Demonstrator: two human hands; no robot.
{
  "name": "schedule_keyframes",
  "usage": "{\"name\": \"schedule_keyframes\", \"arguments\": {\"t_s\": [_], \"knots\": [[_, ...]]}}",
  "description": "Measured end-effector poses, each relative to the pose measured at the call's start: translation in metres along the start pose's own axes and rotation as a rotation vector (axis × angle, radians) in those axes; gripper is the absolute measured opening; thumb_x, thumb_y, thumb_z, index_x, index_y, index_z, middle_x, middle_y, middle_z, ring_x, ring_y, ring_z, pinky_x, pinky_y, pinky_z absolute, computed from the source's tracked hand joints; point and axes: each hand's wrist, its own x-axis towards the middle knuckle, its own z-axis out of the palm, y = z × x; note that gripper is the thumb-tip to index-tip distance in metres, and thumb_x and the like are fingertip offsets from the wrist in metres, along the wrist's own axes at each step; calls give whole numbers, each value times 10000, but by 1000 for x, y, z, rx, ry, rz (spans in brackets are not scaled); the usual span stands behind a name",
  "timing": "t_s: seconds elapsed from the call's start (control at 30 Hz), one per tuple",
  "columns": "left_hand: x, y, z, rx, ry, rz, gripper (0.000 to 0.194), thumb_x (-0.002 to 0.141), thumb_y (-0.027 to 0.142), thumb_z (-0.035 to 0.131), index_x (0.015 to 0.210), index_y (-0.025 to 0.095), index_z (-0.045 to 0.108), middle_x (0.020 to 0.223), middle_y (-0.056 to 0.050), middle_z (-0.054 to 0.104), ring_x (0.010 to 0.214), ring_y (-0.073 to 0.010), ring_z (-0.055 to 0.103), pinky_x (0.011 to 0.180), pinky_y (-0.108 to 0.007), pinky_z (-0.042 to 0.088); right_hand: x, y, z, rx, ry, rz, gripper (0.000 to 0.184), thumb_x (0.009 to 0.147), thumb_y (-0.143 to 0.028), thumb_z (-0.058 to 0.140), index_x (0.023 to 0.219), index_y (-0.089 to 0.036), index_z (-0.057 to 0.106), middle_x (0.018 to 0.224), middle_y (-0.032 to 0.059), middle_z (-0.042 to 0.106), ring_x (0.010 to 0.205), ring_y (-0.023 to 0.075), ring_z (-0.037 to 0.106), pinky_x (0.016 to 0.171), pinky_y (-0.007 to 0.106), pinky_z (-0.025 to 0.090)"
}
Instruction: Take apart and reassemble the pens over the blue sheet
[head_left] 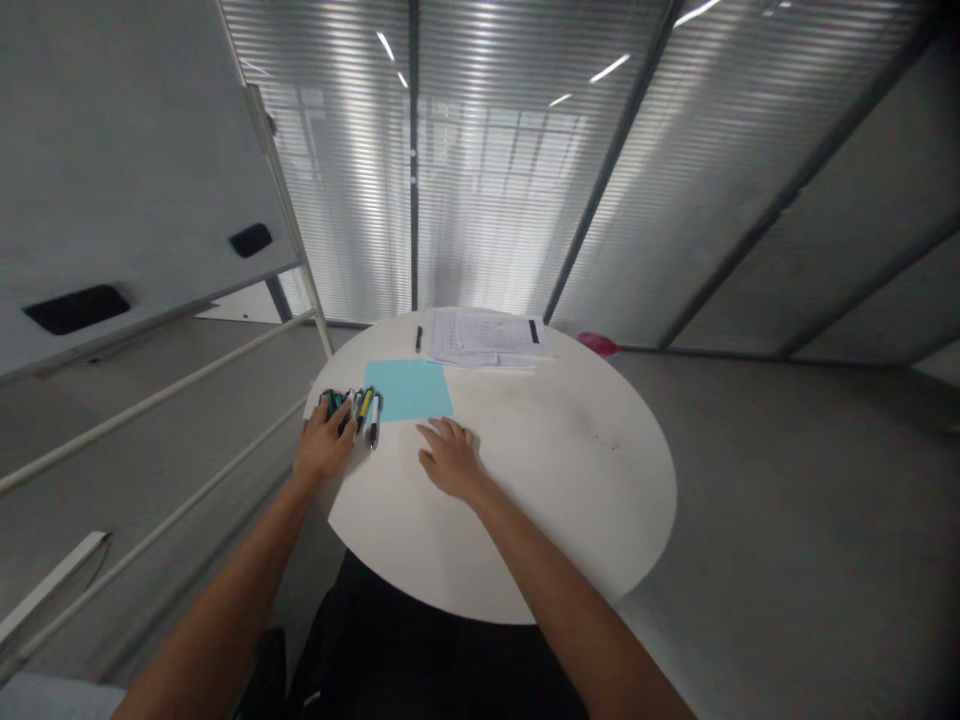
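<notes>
A round white table stands in front of me. My left hand rests at its left edge with fingers stretched onto a cluster of several pens and markers, green, yellow and dark. My right hand lies flat, fingers spread, just below a light blue sheet of paper. Neither hand grips anything that I can see.
Printed white papers lie at the table's far side with a black pen beside them. A whiteboard on a stand stands at the left. A pink object sits beyond the table. Glass walls with blinds lie behind.
</notes>
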Motion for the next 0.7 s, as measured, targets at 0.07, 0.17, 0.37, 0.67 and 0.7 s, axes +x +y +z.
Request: {"name": "schedule_keyframes", "arguments": {"t_s": [0.07,0.17,0.37,0.67,0.7], "knots": [[0,-3,1,-20,70,32,543,918,451,304,1378,213,469,1523,-128,264,1377,-317,277,1105,-478,240,-21,11,-9,-6,-12,-12,434,911,-331,414,1340,-306,476,1439,33,421,1325,229,305,1052,420,229],[-3,-7,1,-71,157,12,529,922,425,314,1338,155,498,1503,-134,300,1359,-309,311,1098,-443,274,-53,31,-22,-23,-31,-20,442,909,-322,412,1347,-313,469,1444,31,414,1331,205,307,1056,399,236],[-18,8,-5,5,257,62,490,893,373,381,1282,111,524,1410,-140,423,1257,-302,412,1075,-453,302,-105,75,-37,-78,61,149,433,918,-338,376,1335,-314,488,1409,34,458,1297,202,369,1042,397,277],[-70,110,18,-6,-143,674,538,929,399,340,1443,242,355,1518,-82,293,1395,-258,253,1123,-453,252,-124,82,-33,-239,143,272,519,942,-446,310,1422,-262,381,1486,78,357,1370,257,282,1092,477,192],[-74,118,25,1,-179,709,555,930,421,341,1461,263,317,1532,-74,267,1408,-266,223,1126,-466,238,-124,81,-31,-260,157,303,536,941,-462,306,1433,-257,362,1502,86,329,1384,273,255,1095,501,169]]}}
